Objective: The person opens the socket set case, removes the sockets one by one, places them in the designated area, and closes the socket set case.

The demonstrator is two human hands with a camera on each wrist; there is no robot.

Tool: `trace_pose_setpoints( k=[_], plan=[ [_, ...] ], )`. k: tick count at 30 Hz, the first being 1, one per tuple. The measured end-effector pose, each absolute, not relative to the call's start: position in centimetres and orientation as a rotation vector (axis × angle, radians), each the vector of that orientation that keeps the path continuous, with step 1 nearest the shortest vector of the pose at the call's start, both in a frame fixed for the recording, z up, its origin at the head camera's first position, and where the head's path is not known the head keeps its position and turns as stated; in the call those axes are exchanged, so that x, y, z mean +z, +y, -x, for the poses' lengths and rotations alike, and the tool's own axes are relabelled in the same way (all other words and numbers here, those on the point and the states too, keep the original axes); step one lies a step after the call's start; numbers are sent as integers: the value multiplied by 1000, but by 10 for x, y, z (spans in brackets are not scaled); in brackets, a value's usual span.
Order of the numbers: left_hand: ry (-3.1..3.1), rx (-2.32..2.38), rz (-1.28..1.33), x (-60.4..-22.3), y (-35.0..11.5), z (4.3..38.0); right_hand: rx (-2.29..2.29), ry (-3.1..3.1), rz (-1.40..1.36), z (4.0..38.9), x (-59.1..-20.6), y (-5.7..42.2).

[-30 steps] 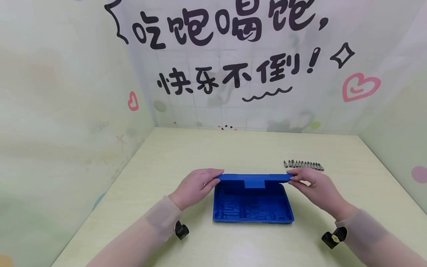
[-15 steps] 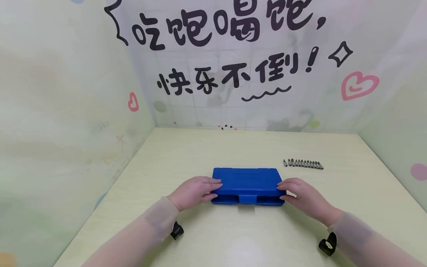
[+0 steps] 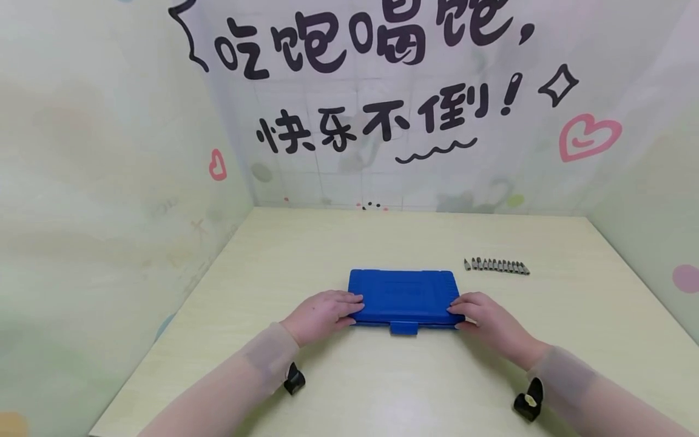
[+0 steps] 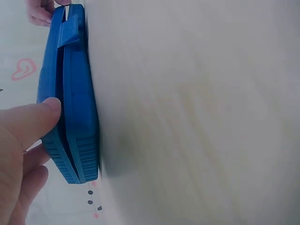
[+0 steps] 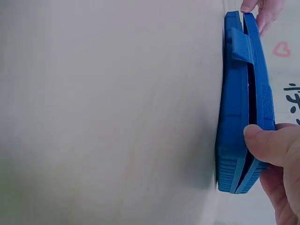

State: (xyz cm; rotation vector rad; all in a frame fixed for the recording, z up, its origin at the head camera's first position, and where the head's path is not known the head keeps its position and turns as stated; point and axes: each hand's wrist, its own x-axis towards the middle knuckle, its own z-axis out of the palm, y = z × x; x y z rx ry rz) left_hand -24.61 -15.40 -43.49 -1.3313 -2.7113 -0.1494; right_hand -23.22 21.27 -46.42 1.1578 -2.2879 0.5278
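A blue plastic case (image 3: 404,294) lies flat on the table, its lid nearly down. A narrow gap along the front shows in both wrist views, and the front latch (image 3: 403,328) sticks out unfastened. At the left front corner, my left hand (image 3: 322,312) pinches the lid, thumb (image 4: 52,108) on the front edge and fingers on top. The right hand (image 3: 494,321) holds the opposite corner likewise, its thumb (image 5: 253,131) at the gap. The inside of the case is hidden.
Several metal screwdriver bits (image 3: 497,266) lie in a row on the table (image 3: 306,243), behind and to the right of the case. A printed wall (image 3: 338,176) stands along the back edge, with side walls left and right.
The lid has swung down from raised to nearly closed, both hands lowering with it and staying on its corners. The case has shifted slightly away from the person. The bits have not moved.
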Motion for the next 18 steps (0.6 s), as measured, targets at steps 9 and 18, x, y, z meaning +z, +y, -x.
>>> trace_pose_setpoints(
  k=[9, 18],
  plan=[
    [-2722, -194, 1318, -439, -153, 247, 521, -2311, -1119, 231, -468, 211],
    [-2752, -215, 1295, -442, -153, 246, 469, -2474, -1013, 224, -467, 211]
  ],
)
